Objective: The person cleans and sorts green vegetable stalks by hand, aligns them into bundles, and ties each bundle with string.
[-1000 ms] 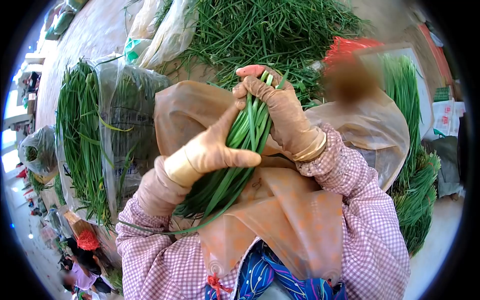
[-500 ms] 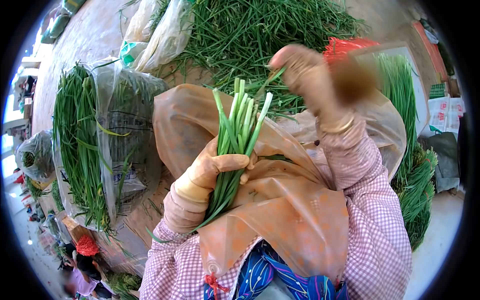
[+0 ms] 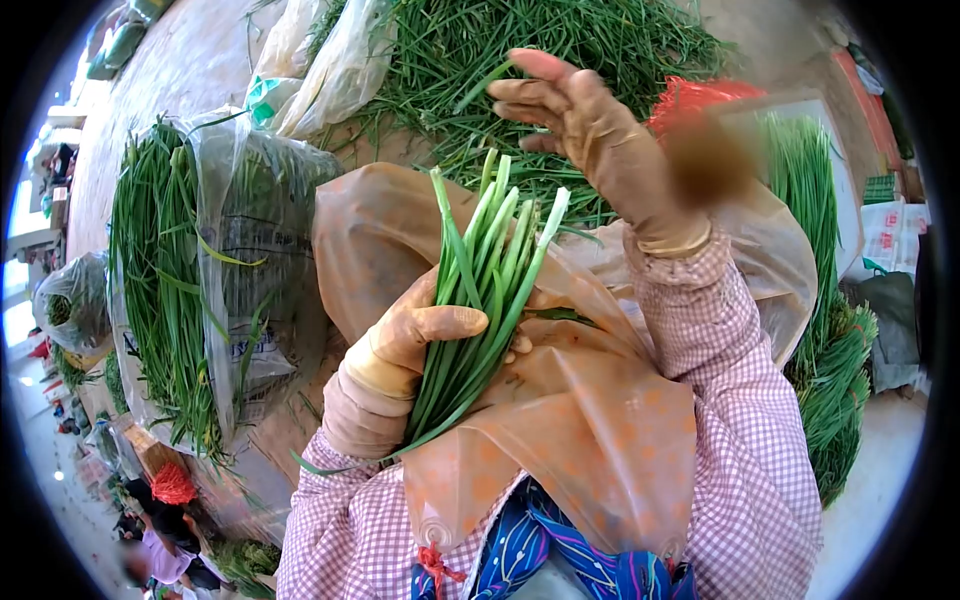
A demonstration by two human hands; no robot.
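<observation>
My left hand (image 3: 412,328), in a tan rubber glove, is closed around a bunch of garlic chives (image 3: 482,290). Their pale cut ends point up and away from me, and the leaves trail down over my left wrist. Raised to the upper right, my gloved right hand (image 3: 590,125) has its fingers stretched and apart. A single green leaf (image 3: 483,88) shows just beyond its fingertips; I cannot tell whether it touches them. Beneath both hands, a translucent orange-brown apron (image 3: 560,420) covers my lap.
A big heap of loose chives (image 3: 560,40) lies ahead. At left stands a plastic-wrapped bundle of chives (image 3: 160,290). Red ties (image 3: 700,100) sit at the right, near more bundled chives (image 3: 805,180). A person in a light purple top (image 3: 165,555) is far lower left. A brown blur hides part of the right side.
My right hand has moved up and left, and its fingers have spread. The bunch in my left hand has fanned out and tilted slightly to the right.
</observation>
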